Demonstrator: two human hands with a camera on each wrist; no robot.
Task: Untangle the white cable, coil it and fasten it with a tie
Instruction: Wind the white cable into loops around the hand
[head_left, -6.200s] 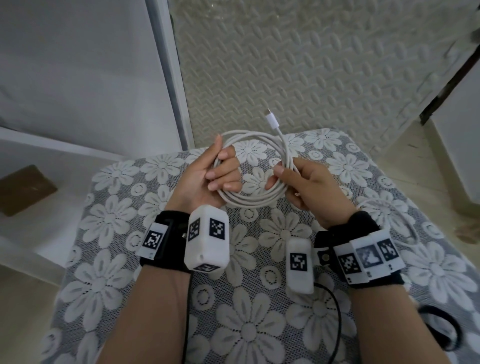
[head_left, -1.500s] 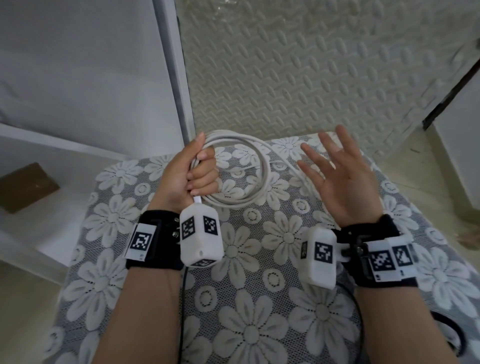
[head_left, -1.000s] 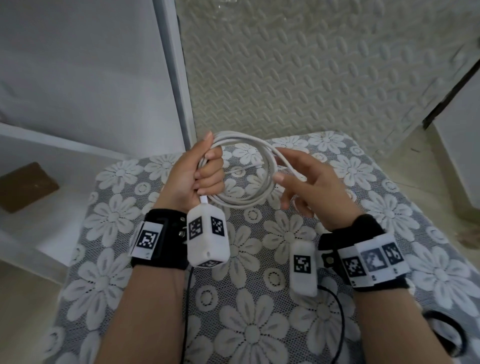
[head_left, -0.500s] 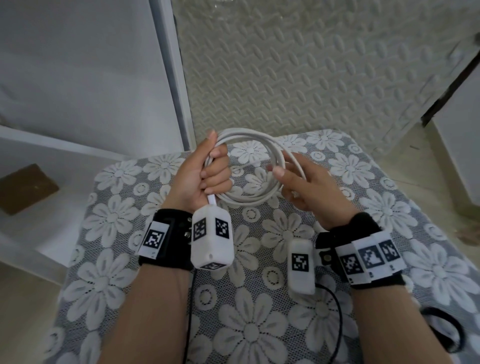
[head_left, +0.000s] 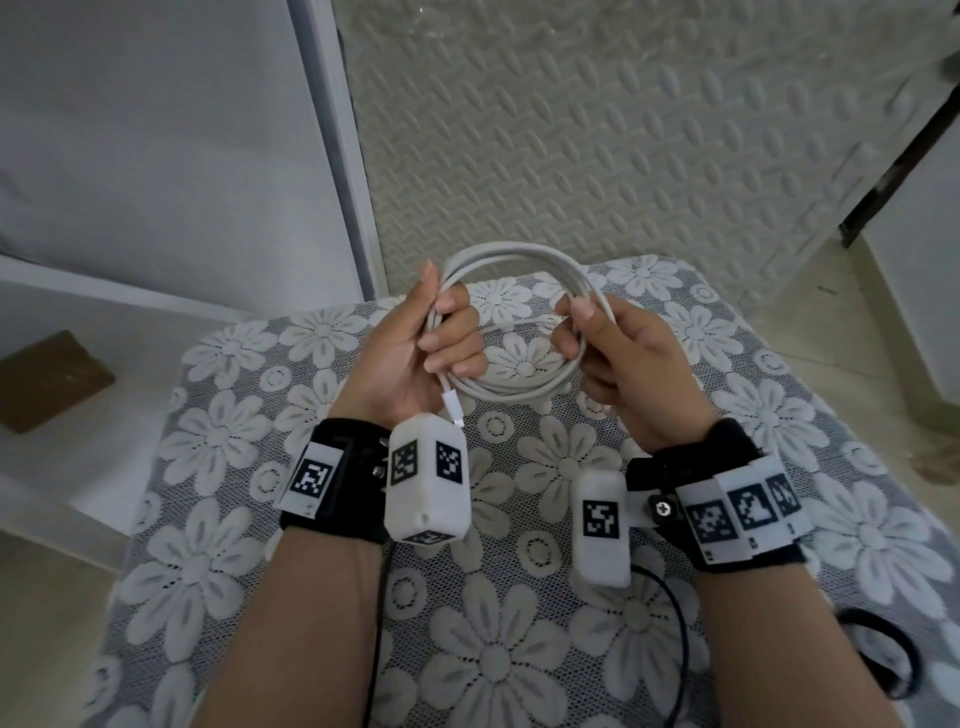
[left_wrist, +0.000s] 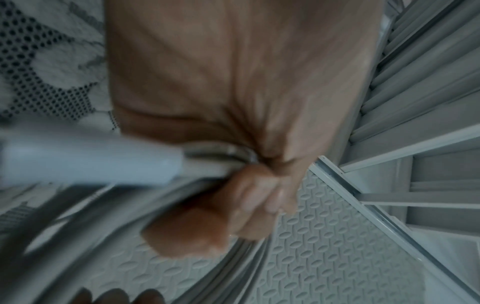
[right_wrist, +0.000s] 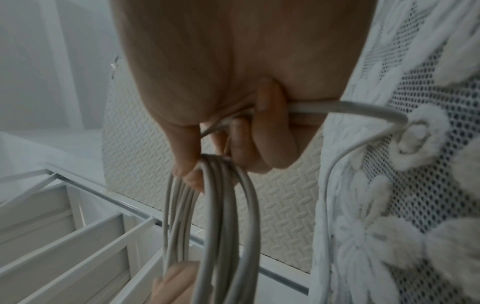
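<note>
You are looking down at a grey lace cloth with white flowers (head_left: 519, 649) that covers the surface in front of you, with an embossed pale panel (head_left: 597, 130) standing behind it and a white frame (head_left: 332, 130) to its left. Above the cloth you hold the white cable (head_left: 519, 260), already wound into a round coil of several loops that stands roughly upright between your two hands. Your left hand (head_left: 410, 353) is clamped on the coil's left side, fingers curled round the bundled strands, and one plug end (head_left: 452, 408) hangs out below that fist toward your wrist. Your right hand (head_left: 623, 358) grips the coil's right side, thumb pressed on the loops and fingers wrapped behind; the right wrist view shows the strands (right_wrist: 215, 216) bunched under the thumb and a thin loose length (right_wrist: 363, 109) running from the fingers out over the cloth. Whether that length is the cable's tail or the tie cannot be told. No tie is plainly visible. The coiling looks nearly finished, with fastening not yet done. The coil's plane faces you, its long strands running side to side between your grips, so either hand could hold it alone; the right hand lies nearer the loose length.
</note>
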